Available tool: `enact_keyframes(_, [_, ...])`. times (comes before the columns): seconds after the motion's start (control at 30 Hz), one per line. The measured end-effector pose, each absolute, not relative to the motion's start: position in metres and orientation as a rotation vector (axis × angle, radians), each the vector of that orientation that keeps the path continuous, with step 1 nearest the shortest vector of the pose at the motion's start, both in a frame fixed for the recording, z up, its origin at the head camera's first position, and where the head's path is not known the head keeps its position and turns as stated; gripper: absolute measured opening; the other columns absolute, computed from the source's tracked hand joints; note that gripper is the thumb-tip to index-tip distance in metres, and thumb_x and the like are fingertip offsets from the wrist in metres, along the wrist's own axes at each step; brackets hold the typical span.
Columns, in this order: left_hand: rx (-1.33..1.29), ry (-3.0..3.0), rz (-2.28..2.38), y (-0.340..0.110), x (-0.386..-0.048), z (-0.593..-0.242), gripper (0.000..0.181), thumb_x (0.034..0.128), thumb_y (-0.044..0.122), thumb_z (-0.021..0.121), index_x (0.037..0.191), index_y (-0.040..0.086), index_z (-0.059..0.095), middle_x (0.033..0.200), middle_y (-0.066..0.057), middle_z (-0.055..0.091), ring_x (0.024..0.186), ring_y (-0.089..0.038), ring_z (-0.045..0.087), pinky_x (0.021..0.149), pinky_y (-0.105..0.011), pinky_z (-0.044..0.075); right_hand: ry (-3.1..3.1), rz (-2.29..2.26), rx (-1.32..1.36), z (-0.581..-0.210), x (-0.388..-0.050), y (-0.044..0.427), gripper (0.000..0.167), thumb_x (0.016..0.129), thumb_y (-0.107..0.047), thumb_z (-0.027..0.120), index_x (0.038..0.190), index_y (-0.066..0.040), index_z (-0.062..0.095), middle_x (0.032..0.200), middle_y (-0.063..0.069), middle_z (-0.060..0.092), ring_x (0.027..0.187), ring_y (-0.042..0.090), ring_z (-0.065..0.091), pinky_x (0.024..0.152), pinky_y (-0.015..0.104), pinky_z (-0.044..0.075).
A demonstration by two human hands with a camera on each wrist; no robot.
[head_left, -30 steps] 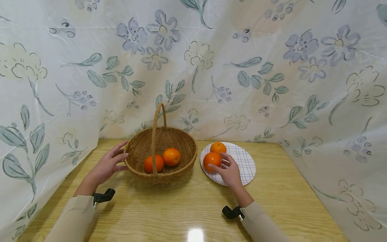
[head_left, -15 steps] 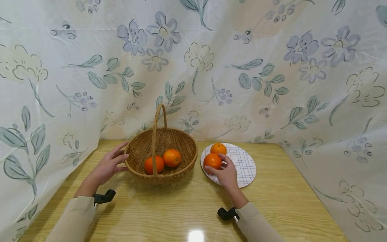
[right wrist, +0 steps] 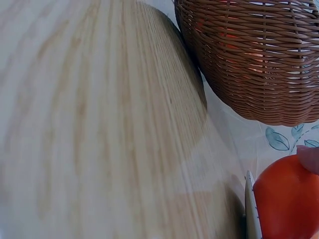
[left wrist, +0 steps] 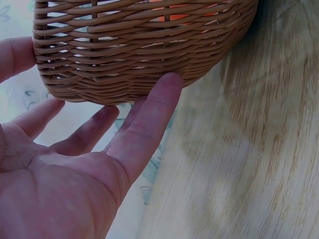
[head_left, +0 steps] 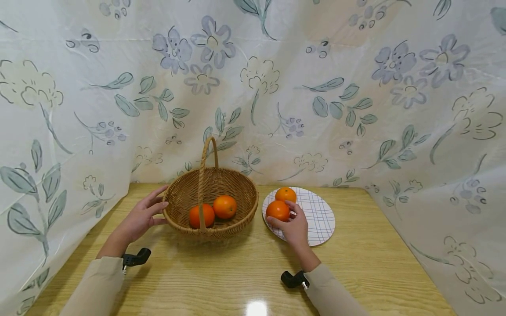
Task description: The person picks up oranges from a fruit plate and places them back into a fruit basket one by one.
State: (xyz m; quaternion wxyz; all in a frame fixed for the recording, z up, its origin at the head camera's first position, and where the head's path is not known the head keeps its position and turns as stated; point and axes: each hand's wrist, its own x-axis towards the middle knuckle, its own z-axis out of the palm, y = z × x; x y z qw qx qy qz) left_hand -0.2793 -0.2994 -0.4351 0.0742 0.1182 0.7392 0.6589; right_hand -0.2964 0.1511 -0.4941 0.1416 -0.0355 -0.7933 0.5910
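Fingers (head_left: pixel 294 207) of the right hand (head_left: pixel 296 227) half-curled round front orange (head_left: pixel 278 211), left side of plate (head_left: pixel 318 215); basket (head_left: pixel 237 226) sits just left of plate. Left hand (head_left: pixel 138 217), spread, touches basket's left side.

A pale cloth (head_left: pixel 253 44) with flowers (head_left: pixel 212 41) and leaves (head_left: pixel 127 105) hangs on the far, left and right sides. The yellow wood tabletop (head_left: pixel 213 274) has a bright white shine (head_left: pixel 256 308) at its near part.

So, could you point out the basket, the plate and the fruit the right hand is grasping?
Basket (head_left: pixel 217 184): head view, woven inner back wall.
Plate (head_left: pixel 317 216): head view, bare checked surface.
Grasped fruit (head_left: pixel 277 210): head view, its uncovered side.
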Motion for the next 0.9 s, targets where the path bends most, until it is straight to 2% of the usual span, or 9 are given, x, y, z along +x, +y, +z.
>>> enact_keyframes(0.4, [0.357,2.218,1.977,-0.300,-0.279,-0.437,0.070,0.1098,0.025,0.050,0.166,0.015,0.011,0.161,-0.035,0.020,0.119,-0.021,0.060,0.089,-0.040,0.062,-2.301,1.660,-0.124,-0.494,-0.294,0.150,0.073,0.074,-0.024,0.094,0.137,-0.011,0.059,0.135,0.015,0.060,0.113,0.033,0.061,0.098,0.045,0.054])
enact_keyframes(0.6, [0.348,2.227,1.965,-0.300,-0.279,-0.435,0.070,0.1098,0.025,0.050,0.167,0.016,0.010,0.161,-0.035,0.020,0.122,-0.025,0.059,0.090,-0.041,0.062,-2.298,1.703,-0.118,-0.488,-0.290,0.151,0.072,0.075,-0.022,0.093,0.137,-0.010,0.059,0.132,0.016,0.060,0.112,0.034,0.061,0.097,0.045,0.056])
enact_keyframes(0.8, [0.344,2.231,1.956,-0.300,-0.277,-0.432,0.071,0.1098,0.026,0.050,0.167,0.016,0.009,0.162,-0.034,0.020,0.128,-0.035,0.054,0.091,-0.044,0.061,-2.308,1.743,-0.096,-0.481,-0.287,0.152,0.070,0.076,-0.022,0.093,0.136,-0.010,0.059,0.130,0.015,0.059,0.111,0.033,0.061,0.095,0.039,0.056])
enact_keyframes(0.9, [0.343,2.228,1.956,-0.300,-0.277,-0.432,0.071,0.1097,0.027,0.050,0.167,0.016,0.009,0.162,-0.034,0.020,0.128,-0.036,0.053,0.092,-0.045,0.061,-2.319,1.743,-0.085,-0.478,-0.284,0.153,0.068,0.076,-0.022,0.092,0.135,-0.010,0.059,0.130,0.016,0.058,0.109,0.032,0.060,0.093,0.037,0.056])
